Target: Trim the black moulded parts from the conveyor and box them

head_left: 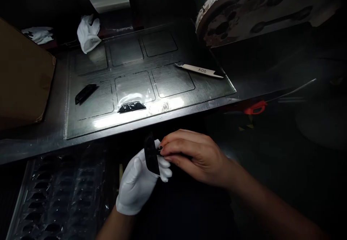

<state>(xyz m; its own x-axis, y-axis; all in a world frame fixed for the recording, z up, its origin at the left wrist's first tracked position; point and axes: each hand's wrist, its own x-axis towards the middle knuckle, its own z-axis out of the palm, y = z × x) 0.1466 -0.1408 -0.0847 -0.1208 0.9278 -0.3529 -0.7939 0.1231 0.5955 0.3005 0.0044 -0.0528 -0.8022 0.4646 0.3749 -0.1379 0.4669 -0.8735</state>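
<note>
My left hand [137, 182], in a white glove, is closed round a black plastic part [151, 153] with slanted ends, held upright just off the bench's front edge. Bare and coming in from the right, my right hand [193, 155] pinches a small dark piece [159, 149] at that part's right side. Whether the piece is joined to the part I cannot tell. On the bench mat lie two similar parts, one glossy black part [132, 106] near the front edge and another black part [85, 93] farther left.
A tool marked A06 [199, 69] rests on the mat [132, 82]. Left stands a cardboard box [24, 73]; behind are white gloves [88, 34]. A clear tray [67, 193] of black parts is at lower left. A worn machine wheel [225, 19] overhangs the right. Orange-handled scissors [255, 107] lie beyond the edge.
</note>
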